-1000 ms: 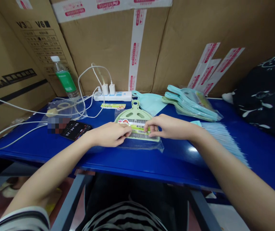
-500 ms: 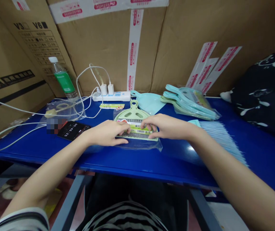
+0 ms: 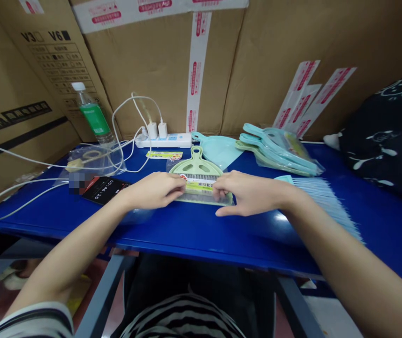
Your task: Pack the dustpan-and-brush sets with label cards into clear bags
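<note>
Green dustpan (image 3: 196, 165) lies on the blue tabletop (image 3: 201, 232), and the left hand (image 3: 155, 190) and right hand (image 3: 248, 192) pinch its paper label (image 3: 201, 187) from both ends.

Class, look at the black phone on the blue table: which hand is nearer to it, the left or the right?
Left. The left hand is just to the right of the black phone, not touching it; the right hand is farther away, beyond the green dustpan.

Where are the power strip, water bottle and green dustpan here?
Power strip (image 3: 178, 140): head view, on its white casing.
Water bottle (image 3: 93, 118): head view, on its green label.
Green dustpan (image 3: 196, 160): head view, on its handle.
</note>
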The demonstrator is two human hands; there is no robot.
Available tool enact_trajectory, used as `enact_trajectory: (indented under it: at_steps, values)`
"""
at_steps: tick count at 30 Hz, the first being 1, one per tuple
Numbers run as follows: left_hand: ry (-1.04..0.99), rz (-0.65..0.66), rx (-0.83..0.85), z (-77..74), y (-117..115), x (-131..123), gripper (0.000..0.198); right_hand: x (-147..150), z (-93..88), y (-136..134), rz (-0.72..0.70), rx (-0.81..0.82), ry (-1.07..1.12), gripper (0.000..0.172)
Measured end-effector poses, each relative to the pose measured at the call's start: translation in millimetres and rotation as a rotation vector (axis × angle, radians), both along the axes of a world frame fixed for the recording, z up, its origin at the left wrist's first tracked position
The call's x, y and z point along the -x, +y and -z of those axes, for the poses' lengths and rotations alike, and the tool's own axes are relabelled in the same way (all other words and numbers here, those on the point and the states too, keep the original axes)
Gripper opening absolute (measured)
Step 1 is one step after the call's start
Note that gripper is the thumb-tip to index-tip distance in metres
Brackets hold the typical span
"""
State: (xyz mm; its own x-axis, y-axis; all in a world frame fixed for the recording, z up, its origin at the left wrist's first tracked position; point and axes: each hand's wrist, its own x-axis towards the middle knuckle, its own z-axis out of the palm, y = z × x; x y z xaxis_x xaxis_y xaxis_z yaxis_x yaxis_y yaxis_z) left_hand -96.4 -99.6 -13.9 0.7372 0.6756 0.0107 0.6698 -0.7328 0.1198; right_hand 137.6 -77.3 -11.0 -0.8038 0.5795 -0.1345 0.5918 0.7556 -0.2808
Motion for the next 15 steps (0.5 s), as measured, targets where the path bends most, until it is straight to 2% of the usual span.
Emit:
enact_trajectory:
  at_steps: [2, 8, 15]
  values:
    - [0.019, -0.040, -0.012, 0.8, 0.5, -0.2, 0.018, 1.8, -0.1, 0.9, 0.011, -0.014, -0.030, 0.007]
    - [0.055, -0.091, -0.056, 3.7, 3.3, 0.7, 0.016, 8.3, -3.7, -0.1, 0.097, -0.045, -0.072, 0.012]
    - [0.106, -0.177, -0.076, 7.3, 7.3, -0.8, 0.016, 8.0, -3.8, 0.5, 0.133, 0.040, -0.034, 0.011]
